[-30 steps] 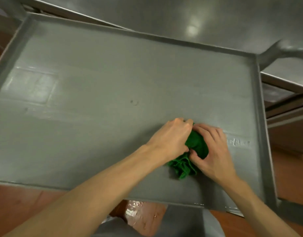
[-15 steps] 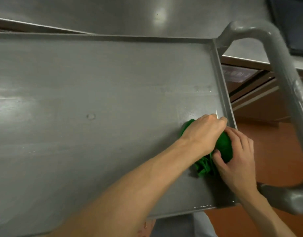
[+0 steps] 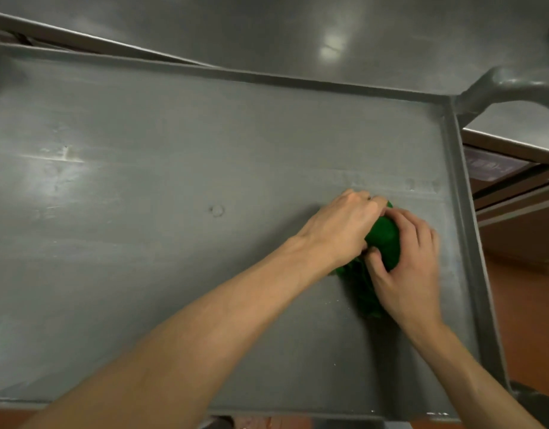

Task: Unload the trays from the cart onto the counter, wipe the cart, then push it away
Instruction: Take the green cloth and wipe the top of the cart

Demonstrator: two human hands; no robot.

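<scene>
The grey metal cart top (image 3: 174, 168) fills most of the view, with a low raised rim all round. A bunched green cloth (image 3: 386, 239) lies on its right part, pressed to the surface. My left hand (image 3: 341, 226) grips the cloth from the left and above. My right hand (image 3: 406, 267) clasps it from the right and below. Most of the cloth is hidden under both hands. No trays lie on the cart top.
The steel counter (image 3: 298, 32) runs along the far side of the cart. The cart's tubular handle (image 3: 511, 88) curves up at the far right corner. An orange-brown floor (image 3: 527, 320) shows to the right, with shelving under the counter.
Both hands and the cloth have slid left, away from the cart's right rim, after sweeping right to that rim earlier. The view has shifted too.
</scene>
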